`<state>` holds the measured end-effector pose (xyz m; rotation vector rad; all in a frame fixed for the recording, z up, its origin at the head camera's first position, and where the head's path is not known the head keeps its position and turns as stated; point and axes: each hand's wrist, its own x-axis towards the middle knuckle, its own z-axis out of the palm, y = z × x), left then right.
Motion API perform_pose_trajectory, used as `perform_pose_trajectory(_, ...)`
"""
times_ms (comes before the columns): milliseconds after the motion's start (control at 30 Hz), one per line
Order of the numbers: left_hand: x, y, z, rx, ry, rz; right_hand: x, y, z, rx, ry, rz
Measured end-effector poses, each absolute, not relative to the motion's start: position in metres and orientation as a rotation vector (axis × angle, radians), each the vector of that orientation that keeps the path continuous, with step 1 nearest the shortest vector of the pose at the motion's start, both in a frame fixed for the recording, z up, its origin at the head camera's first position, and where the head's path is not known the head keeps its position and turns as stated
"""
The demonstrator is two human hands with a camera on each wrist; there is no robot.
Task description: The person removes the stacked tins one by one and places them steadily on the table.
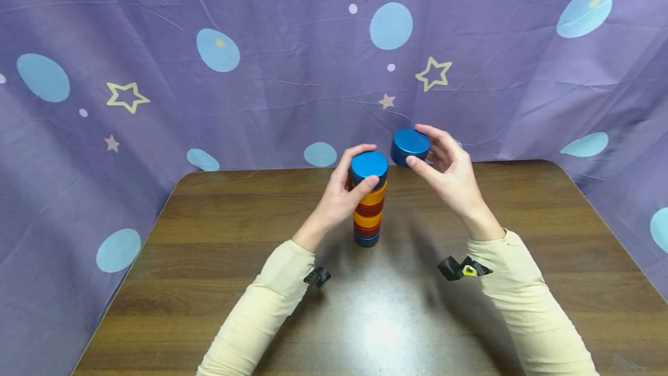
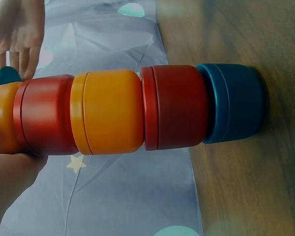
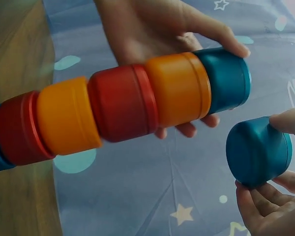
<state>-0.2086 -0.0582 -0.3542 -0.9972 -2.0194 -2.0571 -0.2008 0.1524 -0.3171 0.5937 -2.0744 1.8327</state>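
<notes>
A tall stack of round lidded tins (image 1: 367, 219) stands upright on the table, with blue at the foot, then red and orange in turn, and a blue tin (image 1: 369, 164) on top. My left hand (image 1: 339, 196) grips the stack's top from the left, thumb and fingers round the upper blue tin. To the right of it, my right hand (image 1: 454, 176) holds another blue tin (image 1: 410, 143) by its sides, up in the air. In the right wrist view, a gap separates this held tin (image 3: 258, 152) from the stack's top tin (image 3: 223, 81).
The brown wooden table (image 1: 235, 231) reaches back to a purple curtain (image 1: 282, 91) with stars and blue ovals, close behind the stack. Small black cameras sit at both wrists, the right one (image 1: 461, 268) over the table.
</notes>
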Motion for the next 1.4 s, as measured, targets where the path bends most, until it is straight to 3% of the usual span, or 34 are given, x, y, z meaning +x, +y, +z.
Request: perform_pose_trajectory(1400, -0.209, -0.056, -0.355, -0.985, -2.024, -2.034, -0.246, 0.173, -0.408, 0.393, -2.410, 1.780)
